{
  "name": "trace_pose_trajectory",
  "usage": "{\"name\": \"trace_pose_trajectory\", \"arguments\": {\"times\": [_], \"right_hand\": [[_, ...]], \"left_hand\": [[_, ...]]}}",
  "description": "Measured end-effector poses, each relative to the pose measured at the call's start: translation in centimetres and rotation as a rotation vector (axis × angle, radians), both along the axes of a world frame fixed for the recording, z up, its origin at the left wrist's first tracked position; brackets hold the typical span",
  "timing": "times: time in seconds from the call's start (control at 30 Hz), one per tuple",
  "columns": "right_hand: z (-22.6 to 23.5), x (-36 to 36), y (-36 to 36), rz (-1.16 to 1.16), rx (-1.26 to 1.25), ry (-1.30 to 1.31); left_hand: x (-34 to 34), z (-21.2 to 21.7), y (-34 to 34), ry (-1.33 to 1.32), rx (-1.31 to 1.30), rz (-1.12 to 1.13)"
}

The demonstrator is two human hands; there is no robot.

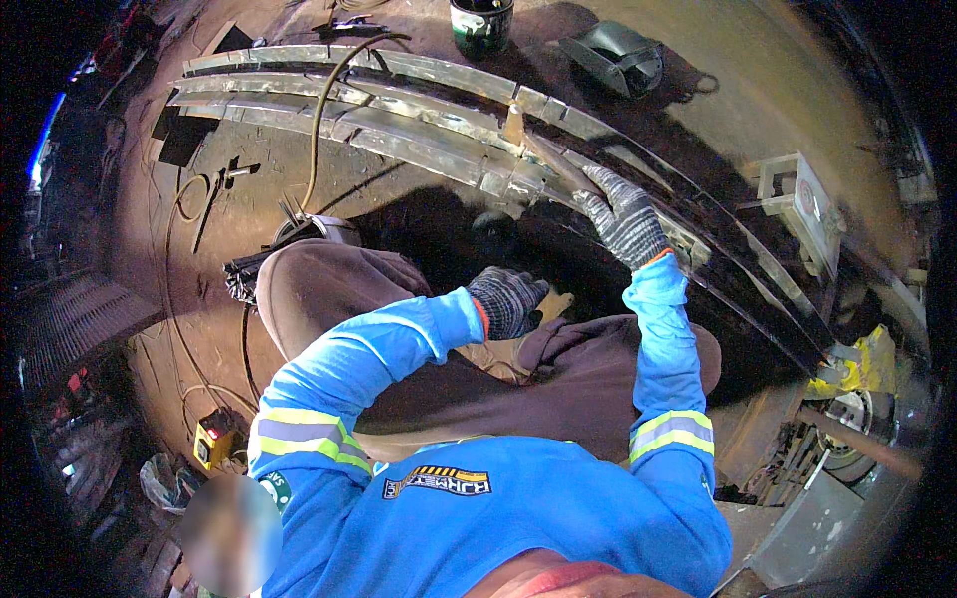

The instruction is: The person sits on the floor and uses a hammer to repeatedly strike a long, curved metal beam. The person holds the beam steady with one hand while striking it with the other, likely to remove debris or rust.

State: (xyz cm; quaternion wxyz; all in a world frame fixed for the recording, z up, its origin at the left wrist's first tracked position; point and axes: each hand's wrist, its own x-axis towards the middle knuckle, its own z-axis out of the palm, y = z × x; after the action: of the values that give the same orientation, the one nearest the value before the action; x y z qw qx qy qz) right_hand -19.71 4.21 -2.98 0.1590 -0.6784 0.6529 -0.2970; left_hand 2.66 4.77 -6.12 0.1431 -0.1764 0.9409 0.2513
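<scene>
Right hand point(623, 221) in grey knit glove rests flat, grip wide, on the curved grey steel rail assembly point(419, 120) lying on the floor; left hand point(506, 299) curled on knee, holding nothing visible; progress unclear.

The gloved right hand point(623, 219) rests on the long curved metal rails point(429, 120) lying on the floor; the gloved left hand point(506, 299) rests near the knee.

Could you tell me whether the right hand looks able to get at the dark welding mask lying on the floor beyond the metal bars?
Probably not from here. The right hand rests on the long metal bars, and the welding mask lies beyond them, seemingly past arm's reach.
</scene>
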Motion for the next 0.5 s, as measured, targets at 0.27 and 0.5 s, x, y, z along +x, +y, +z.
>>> {"name": "trace_pose_trajectory", "arguments": {"times": [0.27, 0.5], "right_hand": [[-2.3, 1.0, -2.4, -0.207, 0.456, 0.3], [-4.5, -0.9, -1.2, -0.046, 0.037, 0.142]], "left_hand": [[0.4, -0.6, -0.1, 0.027, -0.014, -0.011], [0.4, -0.2, 0.1, 0.108, 0.011, 0.003]]}}
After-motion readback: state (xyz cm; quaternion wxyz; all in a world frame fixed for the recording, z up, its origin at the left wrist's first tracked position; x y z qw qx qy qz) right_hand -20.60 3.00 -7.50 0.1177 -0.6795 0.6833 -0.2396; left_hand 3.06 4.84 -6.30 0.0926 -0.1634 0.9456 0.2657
